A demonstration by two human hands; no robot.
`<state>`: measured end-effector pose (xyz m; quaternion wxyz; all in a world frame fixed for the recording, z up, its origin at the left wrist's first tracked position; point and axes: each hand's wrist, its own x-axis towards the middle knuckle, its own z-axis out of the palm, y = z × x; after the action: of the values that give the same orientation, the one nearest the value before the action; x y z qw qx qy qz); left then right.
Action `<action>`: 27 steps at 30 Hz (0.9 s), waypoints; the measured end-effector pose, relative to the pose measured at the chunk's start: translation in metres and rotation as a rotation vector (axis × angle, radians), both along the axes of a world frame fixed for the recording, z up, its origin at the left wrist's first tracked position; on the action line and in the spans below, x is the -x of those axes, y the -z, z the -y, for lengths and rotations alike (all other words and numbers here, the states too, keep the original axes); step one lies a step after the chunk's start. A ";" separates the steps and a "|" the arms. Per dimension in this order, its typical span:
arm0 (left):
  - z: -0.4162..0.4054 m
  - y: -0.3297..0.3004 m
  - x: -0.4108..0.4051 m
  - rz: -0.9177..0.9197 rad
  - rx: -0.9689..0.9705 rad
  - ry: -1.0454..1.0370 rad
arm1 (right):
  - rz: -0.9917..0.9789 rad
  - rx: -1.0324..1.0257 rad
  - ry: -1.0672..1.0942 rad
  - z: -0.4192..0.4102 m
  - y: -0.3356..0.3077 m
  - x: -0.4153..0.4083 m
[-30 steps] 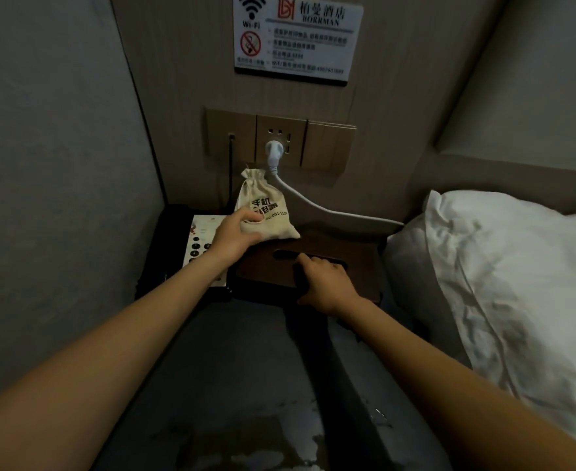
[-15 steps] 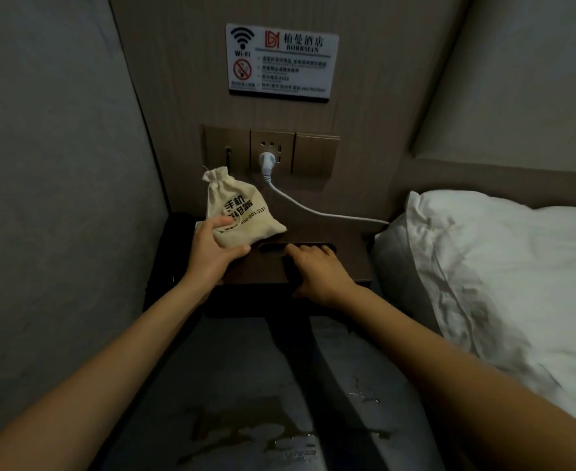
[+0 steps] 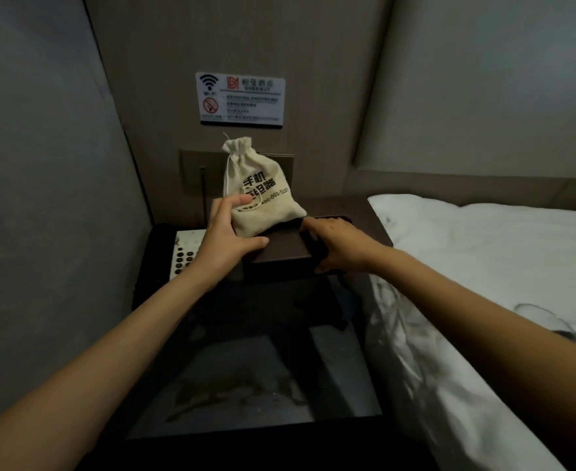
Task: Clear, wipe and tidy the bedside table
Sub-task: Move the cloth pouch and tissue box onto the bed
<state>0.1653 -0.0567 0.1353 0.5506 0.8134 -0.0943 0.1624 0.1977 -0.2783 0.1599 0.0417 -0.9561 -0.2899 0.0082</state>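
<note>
From the head camera, the only view, the left hand [image 3: 223, 237] grips a small cream drawstring cloth pouch printed with black characters [image 3: 258, 195], thumb across its front face and fingers curled beneath its base, so this grip is clamped on the pouch and takes its weight from below; that looks like a hold for carrying the soft, sagging bag upright so that it does not slump. The pouch sits above the near left corner of a dark brown rectangular tissue box with a slot in its top [image 3: 279, 248], and I cannot tell whether its bottom touches the box lid. The right hand [image 3: 339, 248] lies over the right part of that box, fingers reaching forward over the slot and the thumb side wrapping down the front edge, so its grip appears closed on the box, probably to lift or slide it clear in the same go. Both things are at the back of the dark glossy tabletop [image 3: 266, 379], against the beige wall panel under a white Wi-Fi and no-smoking sign [image 3: 240, 98]. A black telephone with a white keypad panel [image 3: 181, 253] stands at the left rear, just beside the box. Pale smears show on the near tabletop, which suggests wiping is not yet done. A white-sheeted bed [image 3: 483, 266] adjoins the right side.
</note>
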 end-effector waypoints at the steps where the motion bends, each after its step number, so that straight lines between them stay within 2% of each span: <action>1: 0.012 -0.004 0.002 0.010 -0.005 0.018 | -0.001 0.004 0.012 0.014 -0.006 0.005; 15: 0.210 -0.038 0.018 -0.046 0.081 0.345 | 0.015 0.072 0.365 0.220 -0.054 0.062; 21: 0.282 -0.028 0.024 -0.131 0.070 0.472 | -0.036 0.052 0.493 0.296 -0.043 0.084; 27: 0.320 -0.010 0.025 -0.202 0.068 0.517 | -0.080 0.043 0.554 0.336 -0.017 0.090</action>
<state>0.1399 -0.3766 0.1451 0.6072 0.7555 -0.2380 -0.0622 0.1077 -0.6140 0.1773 0.0333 -0.9985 -0.0152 0.0403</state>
